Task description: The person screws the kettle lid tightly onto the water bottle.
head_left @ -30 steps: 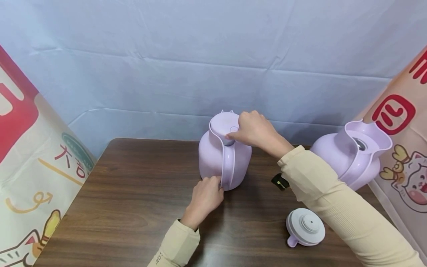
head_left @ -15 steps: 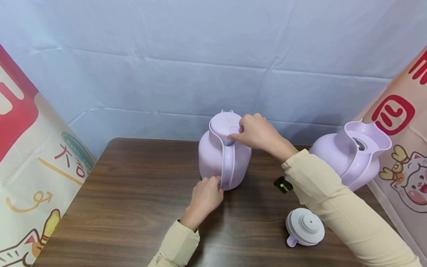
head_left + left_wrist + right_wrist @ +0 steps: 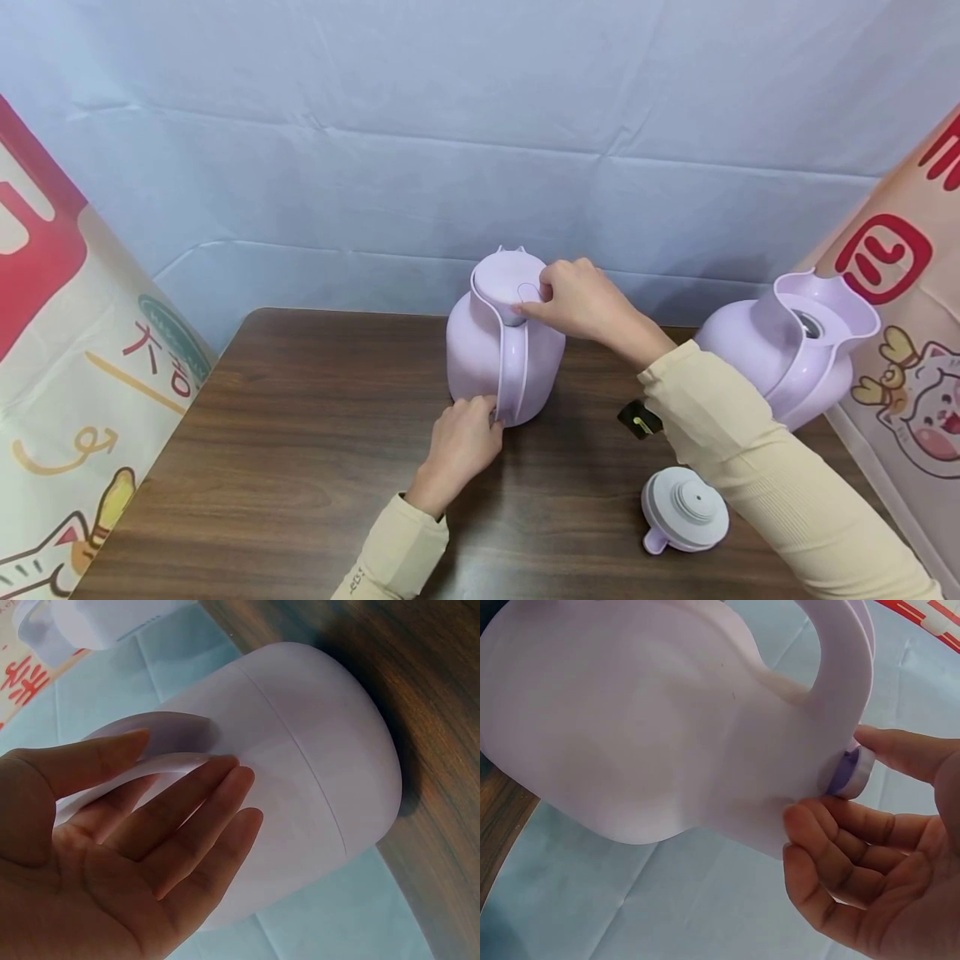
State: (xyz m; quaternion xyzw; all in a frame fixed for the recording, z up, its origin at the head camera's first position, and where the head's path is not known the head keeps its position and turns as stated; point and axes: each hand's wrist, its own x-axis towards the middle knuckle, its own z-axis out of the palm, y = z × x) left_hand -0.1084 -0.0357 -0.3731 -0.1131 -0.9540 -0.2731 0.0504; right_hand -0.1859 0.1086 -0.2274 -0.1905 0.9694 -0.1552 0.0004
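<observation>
On the worktop (image 3: 322, 433), the jug (image 3: 472, 354) stood upright, the left hand (image 3: 463, 435) curled round its handle (image 3: 513, 367) and the right hand (image 3: 583, 300) pinching its lid (image 3: 504, 277) at the edge. Fitting or loosening the lid seemed in hand, likely calling for a braced handle next.

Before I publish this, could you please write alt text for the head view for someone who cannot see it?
A person's right hand pinches the edge of the lid on a lilac jug, while the left hand holds its handle. On the table to the right are a lidless lilac jug and, nearer the viewer, a loose lid lying underside up.
</observation>
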